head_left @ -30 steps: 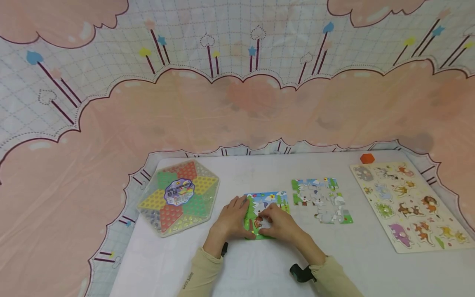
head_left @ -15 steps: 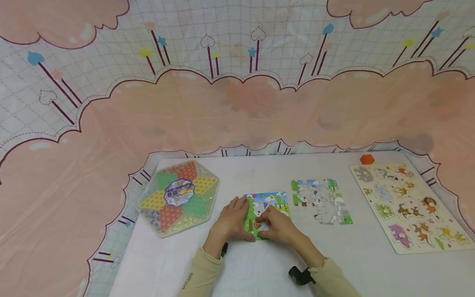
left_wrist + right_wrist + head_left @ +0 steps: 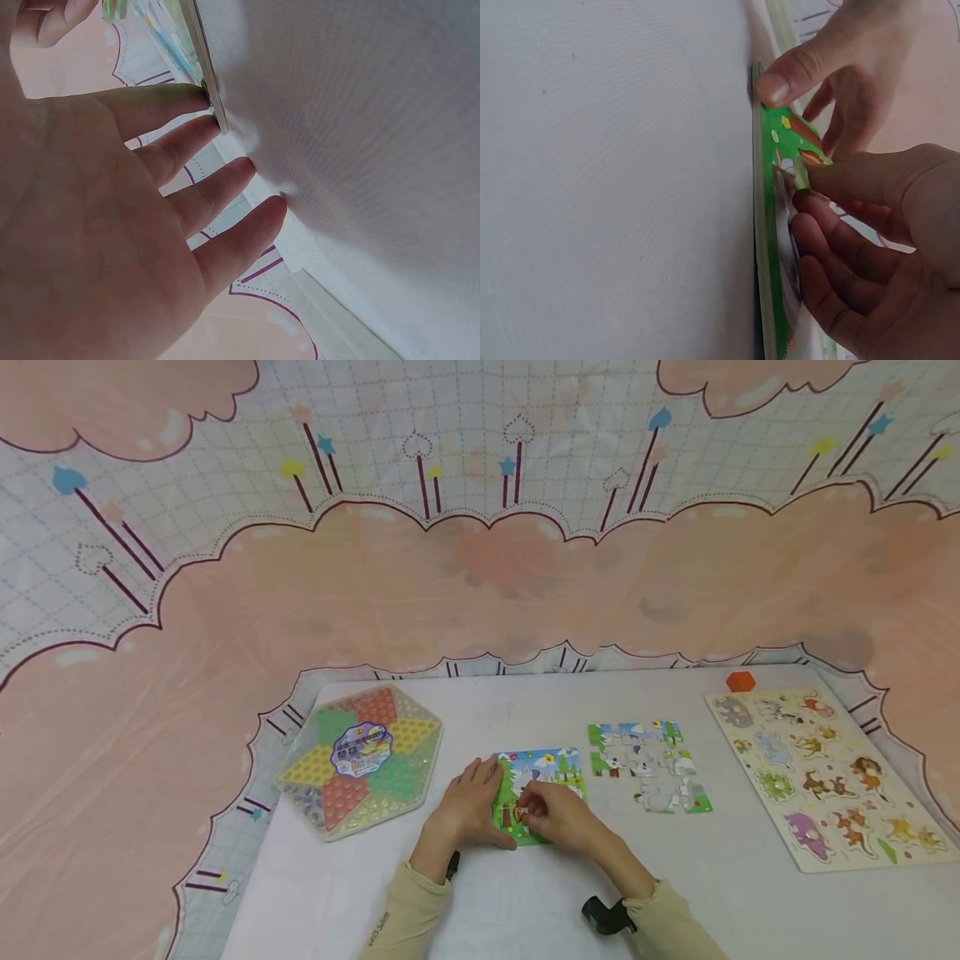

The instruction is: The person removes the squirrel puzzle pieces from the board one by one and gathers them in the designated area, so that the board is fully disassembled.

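A small picture puzzle board (image 3: pixel 558 760) with a green rim lies on the white table between the hands. The left hand (image 3: pixel 467 806) lies along its left side, fingers spread and nearly straight. In the right wrist view, the left thumb (image 3: pixel 776 88) rests on the board's corner; in the left wrist view, two fingertips (image 3: pixel 202 94) touch its edge. The right hand (image 3: pixel 561 814) pinches a puzzle piece (image 3: pixel 802 175) between thumb and finger, tilted up from the board's lower middle. Its other fingers curl low over the picture and hide part of it.
Loosely joined puzzle pieces (image 3: pixel 645 752) lie right of the board. Beyond them is a wooden animal peg board (image 3: pixel 795 793), with an orange hexagonal block (image 3: pixel 741 682) behind it. A hexagonal Chinese checkers set (image 3: pixel 408 777) sits at the left. A patterned cloth (image 3: pixel 480 593) hangs behind.
The right hand has shifted slightly left, its fingers curling in closer over the lower middle of the board with the puzzle piece. The left hand has stayed in place.
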A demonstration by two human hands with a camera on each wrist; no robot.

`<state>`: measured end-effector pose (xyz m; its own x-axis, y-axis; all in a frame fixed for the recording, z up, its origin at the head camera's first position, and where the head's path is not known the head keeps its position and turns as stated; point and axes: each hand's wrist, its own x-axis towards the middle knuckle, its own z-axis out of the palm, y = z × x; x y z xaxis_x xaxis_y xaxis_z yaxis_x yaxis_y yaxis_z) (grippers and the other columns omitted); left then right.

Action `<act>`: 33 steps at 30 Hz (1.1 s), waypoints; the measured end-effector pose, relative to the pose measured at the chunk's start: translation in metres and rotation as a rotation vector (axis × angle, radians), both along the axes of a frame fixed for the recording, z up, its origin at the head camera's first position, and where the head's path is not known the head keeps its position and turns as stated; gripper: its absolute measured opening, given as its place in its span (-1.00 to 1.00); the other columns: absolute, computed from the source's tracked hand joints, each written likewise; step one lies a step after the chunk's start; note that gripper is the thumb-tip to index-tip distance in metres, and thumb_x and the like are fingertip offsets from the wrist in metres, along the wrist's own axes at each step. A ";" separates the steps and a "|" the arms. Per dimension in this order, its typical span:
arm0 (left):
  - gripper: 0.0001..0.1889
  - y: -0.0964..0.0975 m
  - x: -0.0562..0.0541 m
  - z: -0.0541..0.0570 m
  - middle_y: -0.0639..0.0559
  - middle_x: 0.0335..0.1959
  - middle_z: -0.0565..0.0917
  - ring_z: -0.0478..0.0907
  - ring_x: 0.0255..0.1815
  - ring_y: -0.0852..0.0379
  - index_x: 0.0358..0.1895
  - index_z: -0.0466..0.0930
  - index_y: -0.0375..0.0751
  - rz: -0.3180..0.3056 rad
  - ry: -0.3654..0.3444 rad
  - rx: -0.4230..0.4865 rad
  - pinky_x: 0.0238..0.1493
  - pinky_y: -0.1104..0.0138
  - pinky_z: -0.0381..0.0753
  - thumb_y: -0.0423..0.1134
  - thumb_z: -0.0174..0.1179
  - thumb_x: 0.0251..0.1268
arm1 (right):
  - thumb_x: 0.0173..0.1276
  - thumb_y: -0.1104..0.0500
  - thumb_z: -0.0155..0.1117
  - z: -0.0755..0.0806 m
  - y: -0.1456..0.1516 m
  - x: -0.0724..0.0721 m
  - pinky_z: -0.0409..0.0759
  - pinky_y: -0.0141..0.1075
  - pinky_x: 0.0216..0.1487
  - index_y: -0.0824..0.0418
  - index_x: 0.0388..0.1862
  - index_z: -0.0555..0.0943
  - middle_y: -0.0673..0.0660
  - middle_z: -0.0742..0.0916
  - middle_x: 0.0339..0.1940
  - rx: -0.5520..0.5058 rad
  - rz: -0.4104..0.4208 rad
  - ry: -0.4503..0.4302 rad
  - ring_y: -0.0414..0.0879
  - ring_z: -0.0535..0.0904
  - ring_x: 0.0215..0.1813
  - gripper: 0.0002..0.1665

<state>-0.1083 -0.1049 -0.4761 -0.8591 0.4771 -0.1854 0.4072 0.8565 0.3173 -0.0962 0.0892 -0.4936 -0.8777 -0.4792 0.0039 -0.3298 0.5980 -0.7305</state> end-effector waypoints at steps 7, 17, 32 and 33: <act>0.21 0.000 0.000 0.001 -0.18 0.54 0.15 0.05 0.53 -0.25 0.50 0.18 -0.33 0.001 -0.013 -0.002 0.37 -0.10 0.25 0.22 0.58 -0.24 | 0.28 0.40 0.30 -0.002 0.005 -0.004 0.54 -0.39 -0.33 0.27 -0.27 0.62 -0.03 0.63 -0.42 -0.116 0.026 -0.057 -0.23 0.52 -0.38 -0.91; 0.22 0.000 0.000 -0.001 -0.19 0.54 0.14 0.06 0.52 -0.25 0.49 0.18 -0.33 -0.002 -0.013 0.003 0.35 -0.11 0.27 0.22 0.58 -0.26 | 0.29 0.38 0.29 -0.002 0.020 -0.011 0.57 -0.37 -0.30 0.26 -0.22 0.64 0.01 0.67 -0.38 -0.213 -0.056 -0.089 -0.19 0.56 -0.35 -0.89; 0.22 -0.001 -0.001 -0.001 -0.22 0.53 0.14 0.06 0.52 -0.27 0.48 0.19 -0.37 -0.005 -0.010 0.006 0.35 -0.12 0.26 0.19 0.59 -0.27 | 0.26 0.36 0.36 0.003 0.067 -0.014 0.57 -0.35 -0.32 0.28 -0.26 0.68 0.05 0.73 -0.40 -0.214 -0.248 -0.074 -0.13 0.61 -0.36 -0.92; 0.22 -0.001 -0.001 -0.001 -0.22 0.53 0.15 0.07 0.52 -0.26 0.48 0.19 -0.37 -0.006 -0.008 0.003 0.35 -0.11 0.26 0.19 0.59 -0.27 | 0.25 0.37 0.36 0.003 0.070 -0.014 0.57 -0.36 -0.32 0.29 -0.26 0.68 0.06 0.73 -0.39 -0.220 -0.255 -0.078 -0.13 0.61 -0.36 -0.92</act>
<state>-0.1088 -0.1054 -0.4775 -0.8547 0.4829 -0.1903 0.4099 0.8529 0.3233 -0.1099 0.1595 -0.4904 -0.9708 -0.2398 0.0114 -0.1285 0.4789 -0.8684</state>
